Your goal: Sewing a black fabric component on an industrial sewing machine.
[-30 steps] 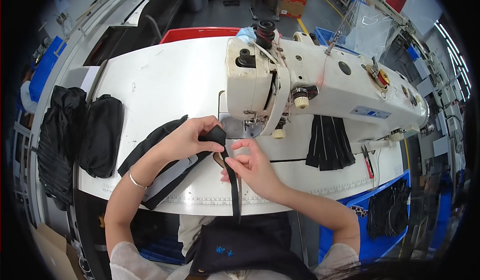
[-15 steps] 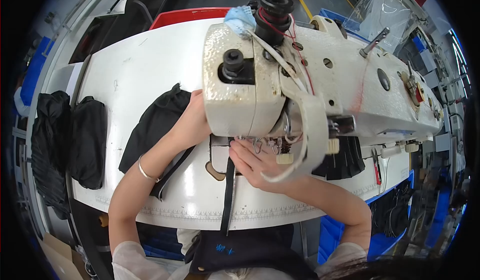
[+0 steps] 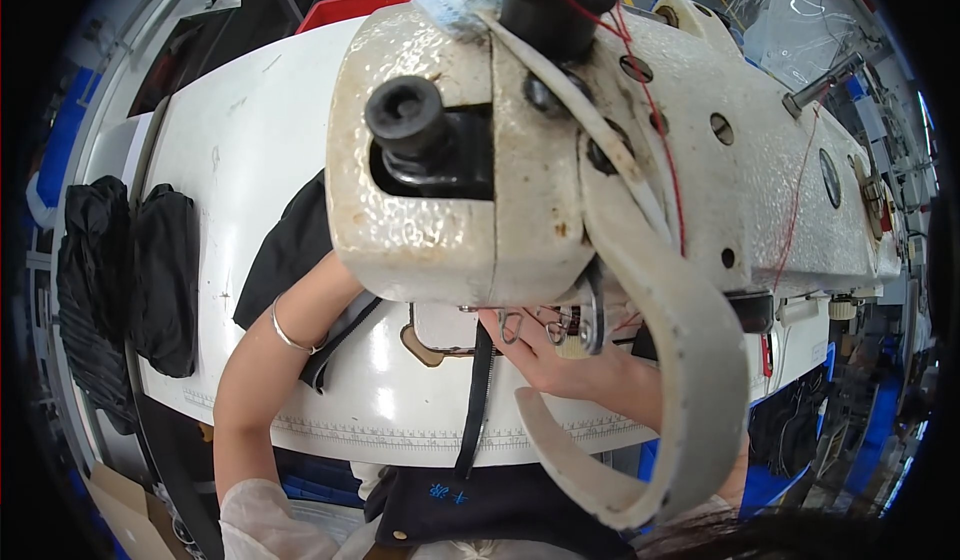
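The pale head of a sewing machine (image 3: 410, 250) fills the middle of the view and hides much of my hands. My left hand (image 3: 343, 272) shows only at the wrist; its fingers are behind the machine head, above black fabric (image 3: 280, 260) on the left. My right hand (image 3: 560, 362) lies beside the needle area, fingers stretched out and partly covered by wire guides and the machine. Its fingertips rest at the upper end of a black zipper strip (image 3: 478, 400) with a silvery toothed edge. The strip runs down over the table's front edge.
Two bundles of black cloth (image 3: 165, 280) lie at the left end of the white table (image 3: 400, 400). A curved pale guard arm (image 3: 715, 380) hangs in front of my right forearm. Behind the table stands a red bin (image 3: 355, 7); blue bins sit at the lower right.
The view has moved closer to the machine head, which now covers more of both hands. The zipper strip's lower end appears slightly further right. My right hand stays by the needle area.
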Available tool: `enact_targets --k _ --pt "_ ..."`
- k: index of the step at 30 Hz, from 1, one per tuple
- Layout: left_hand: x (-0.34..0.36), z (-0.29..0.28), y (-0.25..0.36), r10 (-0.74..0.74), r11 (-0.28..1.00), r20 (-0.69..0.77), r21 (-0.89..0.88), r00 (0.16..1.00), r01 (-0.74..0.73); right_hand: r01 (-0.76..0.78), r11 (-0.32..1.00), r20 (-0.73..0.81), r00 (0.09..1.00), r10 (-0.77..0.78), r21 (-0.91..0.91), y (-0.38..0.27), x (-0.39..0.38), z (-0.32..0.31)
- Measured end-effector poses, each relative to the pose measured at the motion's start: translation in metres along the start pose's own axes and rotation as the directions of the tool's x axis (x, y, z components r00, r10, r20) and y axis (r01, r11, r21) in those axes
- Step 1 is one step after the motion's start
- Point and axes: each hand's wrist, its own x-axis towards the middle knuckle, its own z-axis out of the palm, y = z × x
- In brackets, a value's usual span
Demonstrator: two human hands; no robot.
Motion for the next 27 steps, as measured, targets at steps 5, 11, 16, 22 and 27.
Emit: enact_targets --k 5,11,16,22,27 --pt "-0.002 -0.001 0.005 -0.042 0.994 0.016 -0.104 0.999 0.043 -0.183 0.754 0.151 0.982 0.112 0.631 -0.004 -0.001 -0.016" --pt "-0.097 -0.022 0.106 -0.114 0.713 0.022 0.698 0.993 0.067 0.017 0.533 -0.021 1.0 0.0 0.846 -0.035 -0.013 -0.076" --pt "-0.153 -0.022 0.078 -0.017 0.619 -0.254 0.757 0.967 0.21 0.309 0.151 -0.307 0.951 -0.036 0.939 -0.05 0.004 -0.094" --pt "-0.083 -0.061 0.151 0.142 0.92 -0.468 0.388 0.872 0.058 -0.185 0.163 0.025 0.732 0.681 0.969 -0.026 0.073 -0.033" --pt "-0.059 -0.077 0.172 -0.022 0.96 -0.365 0.253 0.931 0.122 -0.448 -0.036 0.378 0.705 0.601 0.893 -0.026 0.099 0.004"
